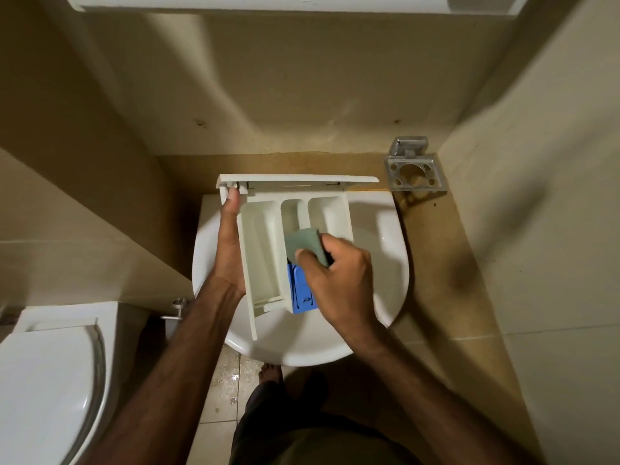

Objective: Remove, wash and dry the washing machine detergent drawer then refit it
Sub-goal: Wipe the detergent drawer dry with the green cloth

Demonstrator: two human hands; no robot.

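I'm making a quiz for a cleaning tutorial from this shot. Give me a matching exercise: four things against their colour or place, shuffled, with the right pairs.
Things:
1. sponge
2. drawer insert
3. toilet lid
4. metal holder

Matches:
A. blue, in the detergent drawer
B. on the wall, right of the sink
C. green, gripped by the right hand
D. white, lower left

Pairs: 1-C, 2-A, 3-D, 4-B

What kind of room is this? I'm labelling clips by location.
Most likely a small bathroom: a white ceramic washbasin, a white toilet with closed lid beside it, and a metal wall-mounted toothbrush holder.
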